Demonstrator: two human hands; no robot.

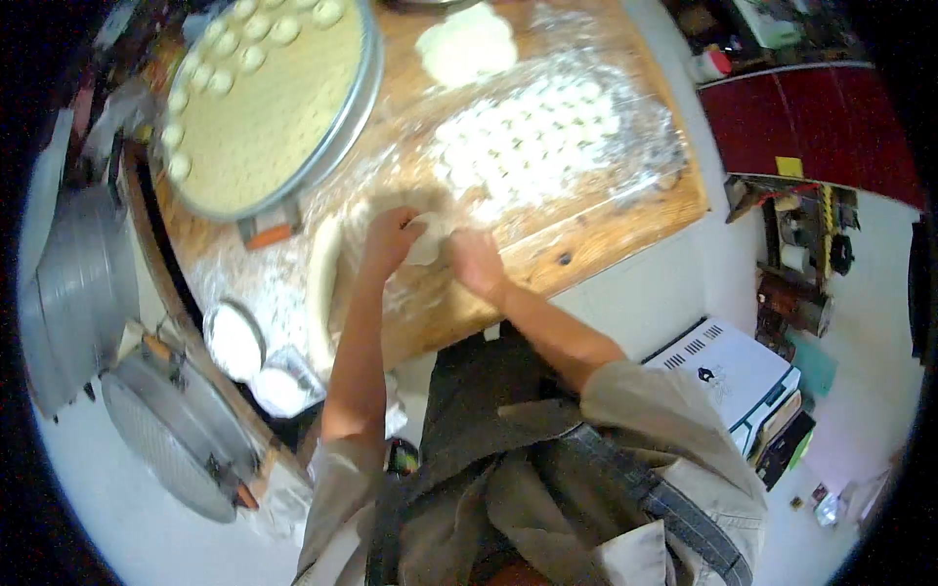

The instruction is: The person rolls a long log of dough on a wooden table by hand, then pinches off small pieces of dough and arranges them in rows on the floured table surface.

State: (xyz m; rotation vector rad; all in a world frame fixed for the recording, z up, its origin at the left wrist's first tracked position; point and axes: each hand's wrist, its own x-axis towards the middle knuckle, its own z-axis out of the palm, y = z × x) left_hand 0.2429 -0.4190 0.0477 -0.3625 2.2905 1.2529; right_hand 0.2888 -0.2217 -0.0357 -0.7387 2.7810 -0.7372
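Observation:
A thin round dough wrapper lies between my two hands over the floured wooden table. Its left edge is pinched in the fingers of my left hand. On the other side, my right hand is closed and slightly blurred, close to the wrapper's right edge; what its fingers hold is hidden. A long roll of dough rests to the left of my left forearm. Many small floured dough pieces are spread beyond my hands, and a flat sheet of dough lies farther back.
A large round steamer tray with several filled buns along its rim stands at the back left. An orange-handled scraper lies beside it. Two containers of white powder sit at the table's left edge, above metal steamers.

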